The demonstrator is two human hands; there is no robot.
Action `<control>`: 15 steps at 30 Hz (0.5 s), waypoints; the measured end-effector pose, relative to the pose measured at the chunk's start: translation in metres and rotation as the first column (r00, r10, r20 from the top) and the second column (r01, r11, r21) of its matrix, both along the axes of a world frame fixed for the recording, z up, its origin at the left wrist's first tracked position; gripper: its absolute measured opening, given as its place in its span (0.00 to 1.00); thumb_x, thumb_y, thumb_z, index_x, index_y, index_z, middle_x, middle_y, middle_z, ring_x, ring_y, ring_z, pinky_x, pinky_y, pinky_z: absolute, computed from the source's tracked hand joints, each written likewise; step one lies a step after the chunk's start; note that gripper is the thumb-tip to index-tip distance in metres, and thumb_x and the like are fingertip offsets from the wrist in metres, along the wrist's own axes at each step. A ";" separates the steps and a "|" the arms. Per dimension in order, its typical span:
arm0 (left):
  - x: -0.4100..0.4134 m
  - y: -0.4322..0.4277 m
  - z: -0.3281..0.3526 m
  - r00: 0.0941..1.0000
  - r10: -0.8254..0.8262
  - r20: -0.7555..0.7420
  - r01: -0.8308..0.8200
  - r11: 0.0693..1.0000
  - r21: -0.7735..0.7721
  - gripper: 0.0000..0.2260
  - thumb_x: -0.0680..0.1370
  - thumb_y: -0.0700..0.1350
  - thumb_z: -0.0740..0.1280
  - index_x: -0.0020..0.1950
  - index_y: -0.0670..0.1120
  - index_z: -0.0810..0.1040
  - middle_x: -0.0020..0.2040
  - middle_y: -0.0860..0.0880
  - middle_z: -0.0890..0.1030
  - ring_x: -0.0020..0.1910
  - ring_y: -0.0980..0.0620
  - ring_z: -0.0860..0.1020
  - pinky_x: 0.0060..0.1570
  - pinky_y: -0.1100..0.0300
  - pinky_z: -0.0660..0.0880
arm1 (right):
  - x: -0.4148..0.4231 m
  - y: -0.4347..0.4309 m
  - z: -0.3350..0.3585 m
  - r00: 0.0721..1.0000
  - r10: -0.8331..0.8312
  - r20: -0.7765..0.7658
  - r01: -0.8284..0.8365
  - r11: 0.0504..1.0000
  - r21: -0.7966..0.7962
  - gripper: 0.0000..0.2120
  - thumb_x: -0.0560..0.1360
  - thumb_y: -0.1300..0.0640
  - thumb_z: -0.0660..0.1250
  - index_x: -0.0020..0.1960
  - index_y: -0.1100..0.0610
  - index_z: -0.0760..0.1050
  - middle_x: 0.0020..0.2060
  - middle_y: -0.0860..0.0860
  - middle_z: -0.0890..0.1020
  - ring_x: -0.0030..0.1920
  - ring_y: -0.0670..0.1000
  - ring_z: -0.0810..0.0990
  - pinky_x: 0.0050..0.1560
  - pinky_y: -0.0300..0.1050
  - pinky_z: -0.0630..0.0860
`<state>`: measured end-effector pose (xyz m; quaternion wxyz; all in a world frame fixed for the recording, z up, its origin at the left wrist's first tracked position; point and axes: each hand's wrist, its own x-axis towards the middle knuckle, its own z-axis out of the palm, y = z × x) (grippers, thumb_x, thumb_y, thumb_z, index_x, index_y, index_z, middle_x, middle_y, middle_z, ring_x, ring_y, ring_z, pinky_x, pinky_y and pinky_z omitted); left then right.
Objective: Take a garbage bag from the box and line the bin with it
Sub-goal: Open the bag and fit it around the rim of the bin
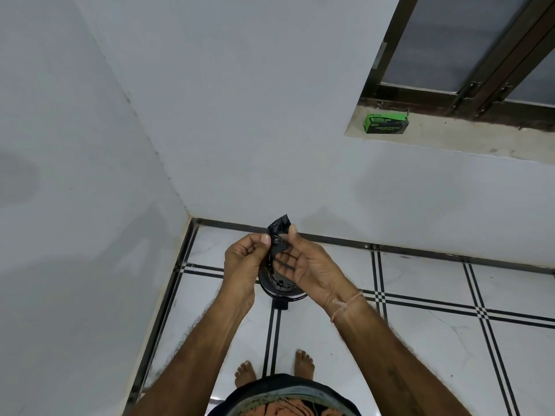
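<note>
A folded black garbage bag (278, 232) is pinched between my left hand (244, 265) and my right hand (306, 262), its top corner sticking up above my thumbs and a strip of it hanging down between my palms. Directly below my hands stands the small dark round bin (280, 291) on the tiled floor, mostly hidden by my hands. The green garbage bag box (386, 124) lies on the window sill at the upper right, far from both hands.
White walls meet in a corner at the left. The window sill (450, 139) with a dark-framed window (468, 55) is at the upper right. My bare feet (274, 370) stand on white tiles with black lines, close behind the bin.
</note>
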<state>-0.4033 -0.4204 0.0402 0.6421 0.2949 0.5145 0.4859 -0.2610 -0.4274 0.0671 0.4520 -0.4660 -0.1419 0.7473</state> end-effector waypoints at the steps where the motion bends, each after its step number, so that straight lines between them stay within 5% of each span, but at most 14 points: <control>1: 0.000 -0.001 0.000 1.000 0.010 -0.028 -0.010 1.000 0.014 0.11 0.81 0.43 0.71 0.55 0.34 0.83 0.50 0.33 0.85 0.47 0.45 0.82 0.50 0.53 0.80 | 0.001 0.000 0.001 1.000 0.015 0.012 -0.016 1.000 0.020 0.13 0.79 0.49 0.70 0.54 0.59 0.83 0.44 0.54 0.87 0.45 0.50 0.86 0.50 0.46 0.84; 6: 0.000 -0.004 0.006 0.995 -0.022 -0.099 0.029 0.997 0.065 0.07 0.81 0.42 0.70 0.52 0.38 0.85 0.45 0.40 0.85 0.45 0.46 0.81 0.51 0.49 0.80 | 0.002 0.000 0.004 0.997 0.050 0.053 -0.052 0.998 0.036 0.06 0.73 0.56 0.75 0.44 0.57 0.80 0.39 0.52 0.85 0.39 0.48 0.84 0.47 0.44 0.82; 15: 0.002 -0.008 0.002 0.998 -0.018 -0.061 0.018 1.000 0.005 0.09 0.83 0.41 0.67 0.51 0.37 0.83 0.46 0.39 0.84 0.45 0.46 0.81 0.52 0.49 0.80 | 0.000 -0.005 -0.002 0.996 -0.051 -0.073 0.043 0.992 -0.116 0.02 0.79 0.60 0.71 0.48 0.59 0.82 0.43 0.55 0.87 0.43 0.52 0.85 0.51 0.49 0.82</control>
